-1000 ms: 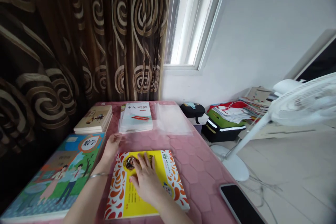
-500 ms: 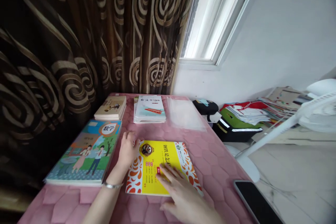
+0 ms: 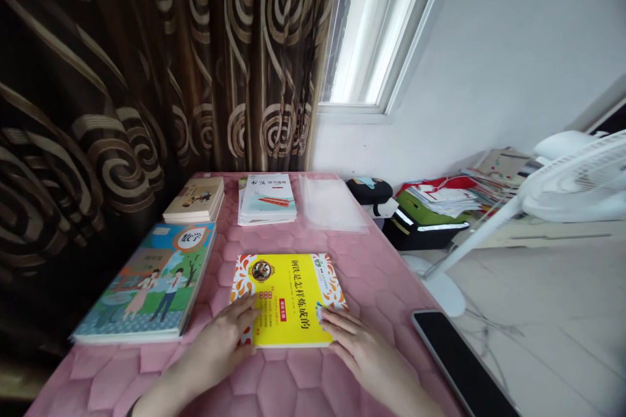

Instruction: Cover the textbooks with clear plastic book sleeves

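The yellow book (image 3: 306, 287) lies flat on the pink quilted tabletop (image 3: 278, 384), its title reading 钢铁是怎样炼成的, with red-orange petal shapes on white bands down both sides; its finer print is hard to read. The left hand (image 3: 220, 337) and right hand (image 3: 360, 344) rest loosely extended on its near corners. Leftward, a blue-green textbook (image 3: 149, 283) is labelled 数学.

yellow book (image 3: 278, 283) | orange-patterned sides | closed | flat on pink tabletop (image 3: 276, 381)

Window (image 3: 369, 32): overexposed daylight source
Curtain (image 3: 239, 65): dim, near-black at lower left
Fan (image 3: 577, 186): stretched toward right edge
Yellow book (image 3: 280, 313): evenly lit, fairly sharp
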Available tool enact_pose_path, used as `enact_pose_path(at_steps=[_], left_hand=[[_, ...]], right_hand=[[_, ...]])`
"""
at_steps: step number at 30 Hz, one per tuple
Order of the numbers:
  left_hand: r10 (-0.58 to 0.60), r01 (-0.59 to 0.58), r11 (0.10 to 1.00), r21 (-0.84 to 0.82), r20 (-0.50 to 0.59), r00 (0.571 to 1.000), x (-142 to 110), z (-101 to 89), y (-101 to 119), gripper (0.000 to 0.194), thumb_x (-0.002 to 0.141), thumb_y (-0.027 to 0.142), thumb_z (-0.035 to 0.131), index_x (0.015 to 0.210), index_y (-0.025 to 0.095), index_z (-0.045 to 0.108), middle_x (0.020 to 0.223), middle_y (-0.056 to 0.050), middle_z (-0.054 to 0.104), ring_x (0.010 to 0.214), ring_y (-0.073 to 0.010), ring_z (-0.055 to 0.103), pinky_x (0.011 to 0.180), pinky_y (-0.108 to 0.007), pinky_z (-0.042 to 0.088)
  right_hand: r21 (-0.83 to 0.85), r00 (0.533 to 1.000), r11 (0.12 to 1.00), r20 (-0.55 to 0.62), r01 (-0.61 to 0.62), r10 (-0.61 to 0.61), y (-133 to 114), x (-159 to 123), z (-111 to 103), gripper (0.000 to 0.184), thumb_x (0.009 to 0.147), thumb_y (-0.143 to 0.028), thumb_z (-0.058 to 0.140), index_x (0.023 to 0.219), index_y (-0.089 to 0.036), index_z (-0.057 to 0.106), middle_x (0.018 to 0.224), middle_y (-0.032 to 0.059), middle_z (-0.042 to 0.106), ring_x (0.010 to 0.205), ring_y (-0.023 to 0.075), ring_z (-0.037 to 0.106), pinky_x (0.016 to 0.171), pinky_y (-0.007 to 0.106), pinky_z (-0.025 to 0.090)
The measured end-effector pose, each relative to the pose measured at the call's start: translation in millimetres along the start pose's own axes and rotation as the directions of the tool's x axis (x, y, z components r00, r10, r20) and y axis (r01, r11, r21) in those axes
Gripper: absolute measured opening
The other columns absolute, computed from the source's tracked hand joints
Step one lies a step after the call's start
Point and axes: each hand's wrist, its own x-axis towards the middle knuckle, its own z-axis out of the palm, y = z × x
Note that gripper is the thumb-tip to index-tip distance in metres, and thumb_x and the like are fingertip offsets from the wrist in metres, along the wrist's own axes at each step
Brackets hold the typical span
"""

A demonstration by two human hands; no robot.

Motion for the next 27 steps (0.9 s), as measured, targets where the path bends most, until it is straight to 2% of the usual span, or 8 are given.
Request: enact_pose_path(at_steps=[5,9,14,20,23,27], left_hand=[[-0.003,0.001,0.999,0.053,0.028,1.0,1,-4.8,-2,0.049,0.08,0.019,0.057,0.127,0.032,0.062,0.144,-0.003,0.051,0.13,-0.0226,0.051,0.11,-0.039,0.041],[0.009,-0.015,0.996,0.09,0.065,0.998,-1,-8.3,-5,0.053,0.078,0.03,0.067,0.131,0.033,0.058,0.147,-0.003,0.048,0.133,-0.0252,0.048,0.11,-0.039,0.041],[0.058,-0.066,0.991,0.117,0.07,0.996,-2,-14.3,-3,0.049,0.081,0.021,0.06,0.128,0.035,0.061,0.142,-0.001,0.054,0.129,-0.024,0.053,0.108,-0.039,0.044],[0.171,-0.187,0.956,0.227,0.087,0.981,-2,-20.8,1,0.04,0.081,0.028,0.065,0.12,0.029,0.065,0.134,-0.006,0.061,0.123,-0.028,0.058,0.104,-0.041,0.048],[0.229,-0.252,0.918,0.308,0.108,0.967,-3,-21.1,0,0.037,0.084,0.023,0.06,0.121,0.023,0.065,0.133,-0.01,0.061,0.121,-0.028,0.059,0.101,-0.041,0.051],[0.265,-0.282,0.898,0.337,0.098,0.959,-3,-21.9,-3,0.037,0.086,0.024,0.06,0.122,0.024,0.064,0.131,-0.009,0.063,0.119,-0.0266,0.061,0.099,-0.039,0.052]], right_hand=[[-0.009,1.0,1.0,0.006,-0.027,0.027,-1,2,-4,0.041,0.09,-0.01,0.052,0.127,-0.025,0.063,0.137,0.001,0.058,0.129,0.0175,0.052,0.111,0.035,0.042],[-0.042,1.0,0.999,-0.003,0.031,-0.031,1,2,-4,0.042,0.089,-0.006,0.052,0.125,-0.024,0.064,0.135,0.0015,0.06,0.126,0.0174,0.054,0.111,0.035,0.043],[-0.08,0.994,0.992,-0.055,0.095,-0.099,4,0,-2,0.041,0.09,-0.005,0.051,0.123,-0.025,0.065,0.131,0.0022,0.063,0.124,0.0173,0.056,0.109,0.036,0.045],[-0.163,0.973,0.971,-0.124,0.175,-0.196,11,-1,3,0.038,0.089,-0.005,0.052,0.118,-0.025,0.068,0.124,0.0024,0.067,0.118,0.0175,0.06,0.103,0.036,0.051],[-0.2,0.95,0.955,-0.181,0.217,-0.254,13,-1,4,0.035,0.087,-0.005,0.054,0.114,-0.024,0.069,0.12,0.002,0.07,0.112,0.0181,0.064,0.098,0.035,0.054],[-0.212,0.951,0.962,-0.219,0.174,-0.22,10,-1,-2,0.031,0.086,-0.007,0.057,0.108,-0.025,0.069,0.112,0.001,0.072,0.106,0.0178,0.066,0.093,0.033,0.055]])
